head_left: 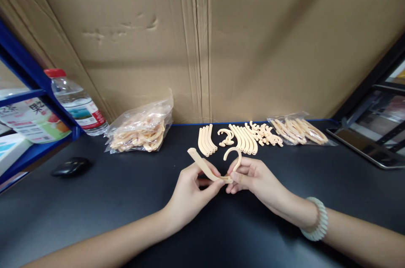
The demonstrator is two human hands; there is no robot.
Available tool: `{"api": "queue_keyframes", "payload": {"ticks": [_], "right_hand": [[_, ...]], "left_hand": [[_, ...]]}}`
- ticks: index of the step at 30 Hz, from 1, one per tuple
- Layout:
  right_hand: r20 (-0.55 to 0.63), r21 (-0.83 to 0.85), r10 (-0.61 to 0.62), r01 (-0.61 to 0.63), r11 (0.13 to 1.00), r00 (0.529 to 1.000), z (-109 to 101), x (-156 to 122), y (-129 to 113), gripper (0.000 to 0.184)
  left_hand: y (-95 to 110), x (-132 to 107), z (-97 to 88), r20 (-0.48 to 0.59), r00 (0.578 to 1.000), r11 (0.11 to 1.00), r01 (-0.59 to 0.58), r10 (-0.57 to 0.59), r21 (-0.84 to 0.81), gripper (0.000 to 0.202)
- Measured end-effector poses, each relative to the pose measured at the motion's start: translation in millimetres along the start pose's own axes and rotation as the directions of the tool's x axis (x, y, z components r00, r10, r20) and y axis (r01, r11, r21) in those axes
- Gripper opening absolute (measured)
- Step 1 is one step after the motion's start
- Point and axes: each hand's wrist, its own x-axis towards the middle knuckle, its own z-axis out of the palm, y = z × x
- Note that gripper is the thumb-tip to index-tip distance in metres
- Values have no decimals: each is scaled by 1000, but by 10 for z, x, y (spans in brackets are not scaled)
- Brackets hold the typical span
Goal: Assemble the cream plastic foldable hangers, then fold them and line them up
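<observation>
My left hand (191, 190) pinches a long beige plastic strip (202, 165) that slants up to the left. My right hand (251, 177) pinches a beige curved hook piece (233, 155), and its lower end meets the strip's end between my fingertips. Both hands hover just above the black table (110, 192), near its middle. Behind them lie loose beige parts: a row of curved strips (206, 139), a small hook (226, 136) and a further row of strips with small pieces (253, 135).
A plastic bag of beige parts (141, 131) lies at the back left, another bag (299, 129) at the back right. A water bottle (76, 103) leans on a blue shelf (28, 87). A black mouse (71, 167) sits left, a tablet (367, 146) right. Cardboard (202, 44) walls the back.
</observation>
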Motion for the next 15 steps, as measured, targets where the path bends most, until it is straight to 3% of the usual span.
{"api": "queue_keyframes", "payload": {"ticks": [8,15], "right_hand": [[-65,-42,-67,64,997,996,-1,13,-25,29],[-18,-45,-96,95,994,995,47,14,-7,27]], "left_hand": [[-38,77,-21,-45,996,982,71,-80,-172,25],[-11,46,30,120,978,957,196,-173,-214,25]]}}
